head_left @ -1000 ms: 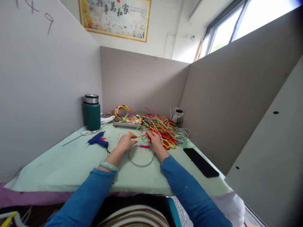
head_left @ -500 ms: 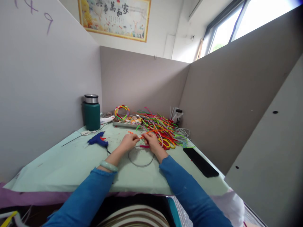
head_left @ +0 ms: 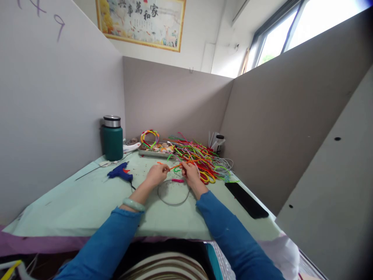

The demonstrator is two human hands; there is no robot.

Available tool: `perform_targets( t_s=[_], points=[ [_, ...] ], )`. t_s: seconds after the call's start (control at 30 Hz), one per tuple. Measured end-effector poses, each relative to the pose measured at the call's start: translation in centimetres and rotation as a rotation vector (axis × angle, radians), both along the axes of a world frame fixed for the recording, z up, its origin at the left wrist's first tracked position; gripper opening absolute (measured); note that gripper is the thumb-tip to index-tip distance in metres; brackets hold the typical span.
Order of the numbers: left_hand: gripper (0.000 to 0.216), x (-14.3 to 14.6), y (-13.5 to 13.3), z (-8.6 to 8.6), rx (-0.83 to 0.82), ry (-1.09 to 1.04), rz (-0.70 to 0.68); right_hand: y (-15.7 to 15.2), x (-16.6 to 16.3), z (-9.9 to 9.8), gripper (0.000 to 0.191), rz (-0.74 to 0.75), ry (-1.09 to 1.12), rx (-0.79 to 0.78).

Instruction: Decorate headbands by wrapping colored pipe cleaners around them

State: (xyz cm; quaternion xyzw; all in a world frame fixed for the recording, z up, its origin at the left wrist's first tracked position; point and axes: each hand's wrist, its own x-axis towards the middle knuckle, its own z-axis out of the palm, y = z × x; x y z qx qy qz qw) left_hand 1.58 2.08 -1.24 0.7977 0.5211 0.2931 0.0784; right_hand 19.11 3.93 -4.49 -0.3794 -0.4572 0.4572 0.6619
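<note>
Between my two hands an orange pipe cleaner (head_left: 175, 167) is stretched, its short end sticking out past the left fingers. My left hand (head_left: 157, 174) pinches it on one side. A little apart, my right hand (head_left: 190, 174) grips it on the other side, in front of the heap. Below the hands a grey wire ring (head_left: 174, 205) lies on the cloth, partly hidden by the right wrist. A short pink piece (head_left: 177, 180) rests inside the far part of the ring. Behind my right hand spreads a heap of coloured pipe cleaners (head_left: 201, 151).
A blue glue gun (head_left: 121, 171) lies left of my hands, with a green bottle (head_left: 113, 138) behind it. At the back stand a metal tray (head_left: 155, 153) of small pieces and a multicoloured ring (head_left: 150, 139). A black phone-like slab (head_left: 247, 200) lies right. Grey partitions enclose the table.
My hands have moved slightly apart along the orange pipe cleaner, the right one shifting right. More of the strand and the pink piece now shows between them.
</note>
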Motion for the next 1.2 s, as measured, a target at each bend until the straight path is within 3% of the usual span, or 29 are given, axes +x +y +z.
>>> perform_targets(
  t_s=[0.47, 0.63, 0.8, 0.93, 1.2],
  points=[
    [0.032, -1.4, 0.1, -0.3, -0.014, 0.185, 0.251, 0.8, 2.2, 0.4, 0.028, -0.172, 0.222, -0.049],
    [0.037, -1.2, 0.4, -1.1, 0.011, 0.152, 0.208, 0.5, 1.3, 0.0, 0.031, -0.099, 0.074, -0.016],
    [0.043, 0.3, 0.1, -1.0, 0.070, -0.041, -0.004, -0.6, -0.5, 0.1, 0.031, 0.022, -0.120, 0.030],
    [0.032, 0.8, -0.3, -0.5, 0.013, -0.063, -0.127, -1.3, -1.3, 0.3, 0.030, 0.082, -0.207, 0.064],
    [0.028, 0.4, 0.1, -0.6, 0.060, 0.004, -0.034, -0.7, -0.5, 0.5, 0.030, -0.008, -0.089, 0.066]
  ],
)
